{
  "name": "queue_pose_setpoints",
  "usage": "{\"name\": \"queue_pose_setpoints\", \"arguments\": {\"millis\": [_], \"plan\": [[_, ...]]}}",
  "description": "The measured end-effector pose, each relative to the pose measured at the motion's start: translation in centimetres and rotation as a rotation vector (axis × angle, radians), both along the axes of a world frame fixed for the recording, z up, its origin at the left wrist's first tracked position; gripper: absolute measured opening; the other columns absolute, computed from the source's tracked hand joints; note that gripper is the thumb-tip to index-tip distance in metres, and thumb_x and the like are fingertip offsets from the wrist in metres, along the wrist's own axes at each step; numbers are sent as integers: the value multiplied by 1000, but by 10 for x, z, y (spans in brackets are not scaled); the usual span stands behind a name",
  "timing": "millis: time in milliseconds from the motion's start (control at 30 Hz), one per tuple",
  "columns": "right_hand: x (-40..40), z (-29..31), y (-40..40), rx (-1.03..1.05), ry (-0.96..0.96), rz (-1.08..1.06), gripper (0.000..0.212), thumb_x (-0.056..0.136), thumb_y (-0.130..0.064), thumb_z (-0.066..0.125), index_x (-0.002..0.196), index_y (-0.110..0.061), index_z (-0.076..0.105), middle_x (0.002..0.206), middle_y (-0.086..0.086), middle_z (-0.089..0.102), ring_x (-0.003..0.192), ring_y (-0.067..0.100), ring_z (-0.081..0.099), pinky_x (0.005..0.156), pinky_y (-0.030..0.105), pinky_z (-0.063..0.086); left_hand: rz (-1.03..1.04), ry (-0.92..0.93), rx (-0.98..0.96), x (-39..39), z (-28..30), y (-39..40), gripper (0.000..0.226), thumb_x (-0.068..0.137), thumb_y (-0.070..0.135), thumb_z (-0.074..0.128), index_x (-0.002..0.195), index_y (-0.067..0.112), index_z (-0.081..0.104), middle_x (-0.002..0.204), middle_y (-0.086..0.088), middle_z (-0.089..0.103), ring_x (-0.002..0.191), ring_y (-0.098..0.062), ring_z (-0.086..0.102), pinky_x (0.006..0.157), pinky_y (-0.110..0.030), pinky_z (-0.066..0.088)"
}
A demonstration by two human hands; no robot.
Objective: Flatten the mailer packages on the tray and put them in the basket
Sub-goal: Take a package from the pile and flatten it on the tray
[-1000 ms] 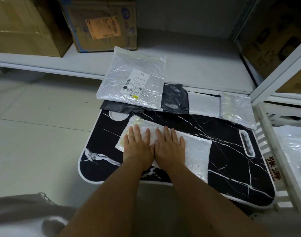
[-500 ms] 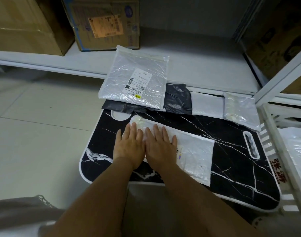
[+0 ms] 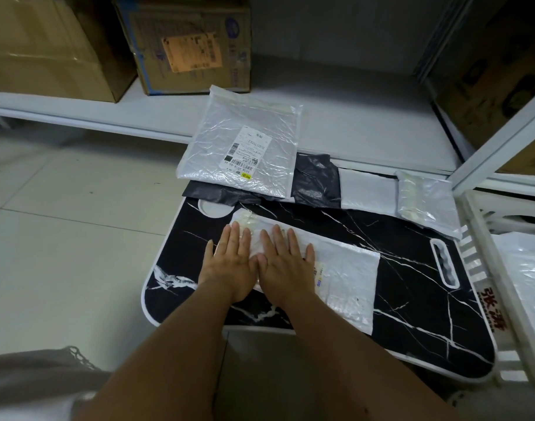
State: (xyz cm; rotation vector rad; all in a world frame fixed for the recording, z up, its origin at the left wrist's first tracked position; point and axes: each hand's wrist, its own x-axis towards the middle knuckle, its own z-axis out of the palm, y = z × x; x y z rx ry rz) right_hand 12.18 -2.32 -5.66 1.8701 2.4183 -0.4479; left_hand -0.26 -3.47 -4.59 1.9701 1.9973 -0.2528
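Head view: both hands (image 3: 257, 265) farther left (flat) on mailer (image 3: 345, 278).

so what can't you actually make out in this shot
- Head view: the white bubble mailer on the black marble-pattern tray is partly covered by the left hand and right hand.
- Its label print is too small.
- The white slatted basket is cut off at the right edge.
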Motion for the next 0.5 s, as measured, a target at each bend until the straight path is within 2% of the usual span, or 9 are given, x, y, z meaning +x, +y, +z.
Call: {"name": "queue_pose_setpoints", "arguments": {"millis": [67, 167, 300, 367, 433, 500], "plan": [[1, 2, 0, -26, -11, -3, 56, 101, -46, 4, 154, -31, -5, 161, -5, -15, 148, 19, -16, 117, 55, -5, 9, -7, -12, 1, 2, 1, 61, 101, 44, 6, 150, 16, -16, 156, -9, -25, 144, -21, -23, 120, -45, -2], [-2, 8, 2, -39, -24, -11, 54, 103, -42, 12, 154, -30, -2, 162, -3, -12, 148, 21, -14, 117, 57, -3, 14, 37, 18, 7, 9, 1, 60, 101, 42, 8, 152, 15, -8, 159, -10, -16, 146, -23, -16, 120, -46, -1], [-10, 17, -2, 1, -34, -57, 61, 101, -40, 38, 152, -29, 8, 162, 5, -6, 149, 28, -9, 116, 59, 4, 19, 143, 158, 16, 19, 3, 55, 98, 35, 33, 147, 15, 20, 157, -15, 12, 147, -27, 3, 119, -48, 9], [-7, 19, -12, 67, -45, -86, 65, 100, -39, 43, 152, -26, 8, 162, 7, -6, 148, 28, -10, 115, 60, 4, 8, 140, 178, 20, 19, 0, 60, 97, 33, 38, 149, 16, 14, 158, -18, 2, 147, -31, -3, 120, -44, 9], [4, 19, -24, 101, -73, -154, 64, 101, -43, 37, 153, -25, 4, 162, 9, -7, 148, 30, -13, 113, 64, 1, -58, 97, 163, 26, 16, -5, 67, 98, 35, 37, 152, 19, 1, 158, -16, -12, 147, -31, -12, 120, -43, 7], [15, 15, -35, 81, -101, -218, 61, 101, -47, 27, 153, -28, 1, 162, 10, -7, 147, 34, -14, 109, 69, -2, -127, 26, 109, 34, 12, -9, 64, 100, 37, 30, 152, 23, -3, 158, -12, -17, 146, -31, -14, 120, -45, 7]]}}
